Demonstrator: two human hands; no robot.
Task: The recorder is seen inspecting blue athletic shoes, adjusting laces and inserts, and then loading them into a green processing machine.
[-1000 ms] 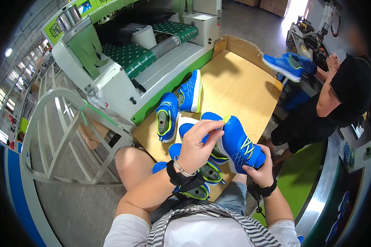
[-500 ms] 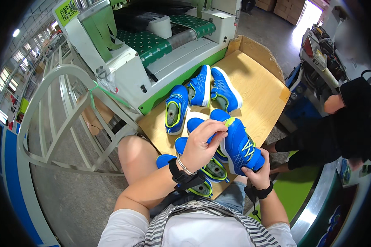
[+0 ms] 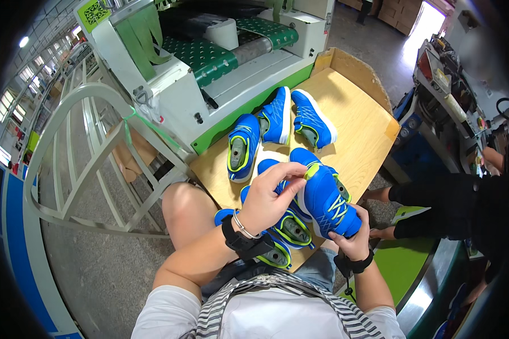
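Observation:
A blue sneaker (image 3: pixel 324 195) with yellow-green laces and a white sole is held up in front of me. My right hand (image 3: pixel 352 233) is closed around its heel end. My left hand (image 3: pixel 277 189) is pinched at the toe, fingertips on a small yellow-green piece (image 3: pixel 312 170) lying against the upper; its exact kind is unclear. Under and beside my hands lie several more blue sneakers, one of them a sneaker (image 3: pixel 294 229) with a grey form inside. Farther off rest an upright sneaker (image 3: pixel 243 148), a second (image 3: pixel 276 116) and a third (image 3: pixel 314 118).
The wooden board (image 3: pixel 359 121) bears the shoes, with a cardboard edge (image 3: pixel 356 68) at its far end. Beyond stands a machine with a green perforated belt (image 3: pixel 209 65). A pale metal rack (image 3: pixel 90 164) is at left. On the right is a person in dark clothes (image 3: pixel 441 206).
My left hand has shifted slightly left and down, its fingertips still at the sneaker's toe. The held sneaker has barely moved. The person at right has changed posture.

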